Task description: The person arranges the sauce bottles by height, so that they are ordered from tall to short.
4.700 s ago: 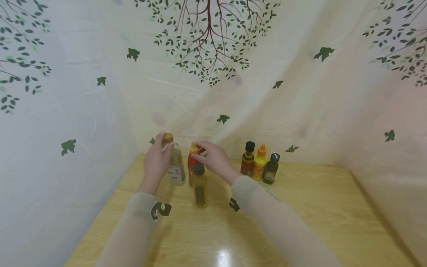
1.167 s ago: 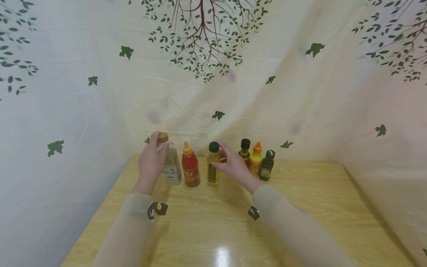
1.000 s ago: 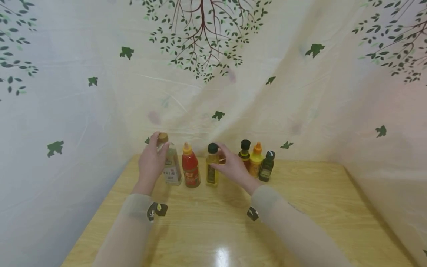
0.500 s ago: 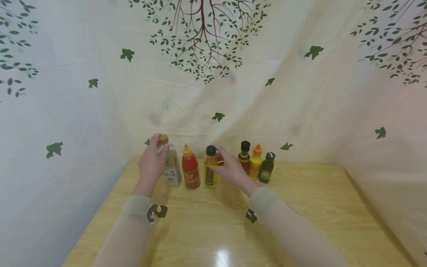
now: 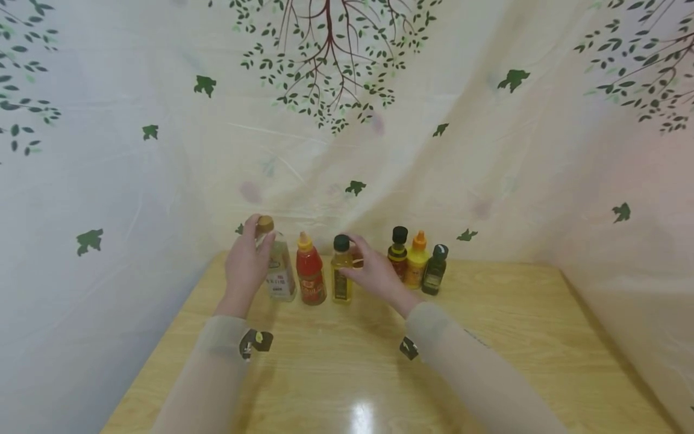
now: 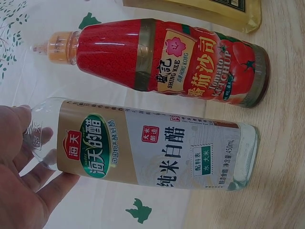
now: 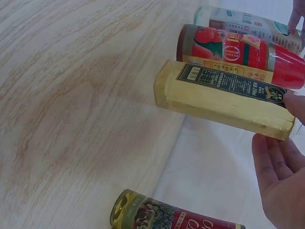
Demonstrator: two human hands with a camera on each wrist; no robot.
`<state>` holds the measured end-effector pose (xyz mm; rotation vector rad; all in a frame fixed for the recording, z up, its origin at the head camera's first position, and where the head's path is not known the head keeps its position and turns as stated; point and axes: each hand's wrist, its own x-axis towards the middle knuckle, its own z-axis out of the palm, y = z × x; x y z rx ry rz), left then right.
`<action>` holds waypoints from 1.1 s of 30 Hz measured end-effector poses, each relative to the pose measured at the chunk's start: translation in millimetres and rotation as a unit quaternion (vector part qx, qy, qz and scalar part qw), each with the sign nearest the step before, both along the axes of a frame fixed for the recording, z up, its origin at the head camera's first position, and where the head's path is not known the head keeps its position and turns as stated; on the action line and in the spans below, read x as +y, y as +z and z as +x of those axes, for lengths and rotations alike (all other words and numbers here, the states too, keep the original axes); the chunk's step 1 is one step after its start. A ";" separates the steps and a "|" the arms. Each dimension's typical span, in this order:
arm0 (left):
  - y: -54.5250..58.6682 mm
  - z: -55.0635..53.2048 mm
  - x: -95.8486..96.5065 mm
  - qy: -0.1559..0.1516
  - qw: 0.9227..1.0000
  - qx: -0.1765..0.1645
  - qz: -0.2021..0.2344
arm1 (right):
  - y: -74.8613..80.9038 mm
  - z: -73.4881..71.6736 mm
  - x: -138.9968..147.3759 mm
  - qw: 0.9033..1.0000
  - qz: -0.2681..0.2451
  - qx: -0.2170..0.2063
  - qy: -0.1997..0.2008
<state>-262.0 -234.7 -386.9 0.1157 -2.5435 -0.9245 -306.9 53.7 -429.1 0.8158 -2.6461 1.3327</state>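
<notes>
Ketchup (image 6: 169, 62): "SHING KEE", "Tomato KETCHUP".
Vinegar (image 6: 152, 143): left of ketchup, "450mL"; left hand (image 5: 246, 262) grips its top.
Yellow bottle (image 7: 219, 98): right of ketchup; right hand (image 5: 374, 270) grips it.

And here we have pale, lightly creased sheeting (image 5: 414, 172) walling in the scene at the back and on both sides, bluish on the left and blushing pink to the right, with a dark-red-branched tree print (image 5: 329, 48) spreading downward (yes, upside down!) among scattered green leaf shapes. Below it runs a light wood-grained table (image 5: 542, 325), and look at that, one white patch of glare (image 5: 361, 416) gleaming at its near edge!
</notes>
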 end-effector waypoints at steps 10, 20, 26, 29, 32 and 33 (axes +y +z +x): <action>-0.4 -1.1 0.1 -0.001 1.000 0.007 -0.002 | 2.4 3.0 -0.1 1.000 -0.005 -0.014 0.009; -1.8 -2.1 0.0 -0.002 1.000 0.013 -0.002 | 0.2 1.8 -0.1 0.999 -0.014 -0.025 0.016; -2.9 -2.4 -0.3 -0.004 1.000 0.018 -0.005 | 0.2 1.2 0.7 0.999 -0.014 -0.037 0.017; -2.5 -2.4 -0.2 -0.004 1.000 0.018 -0.005 | 0.3 1.3 2.1 0.999 -0.004 -0.035 0.010; -1.4 -2.0 0.0 -0.003 1.000 0.015 -0.002 | 1.5 1.7 4.1 1.000 0.009 -0.022 0.002; -1.1 -1.9 0.0 -0.003 1.000 0.014 -0.001 | 2.2 2.1 5.0 1.000 0.013 -0.016 -0.001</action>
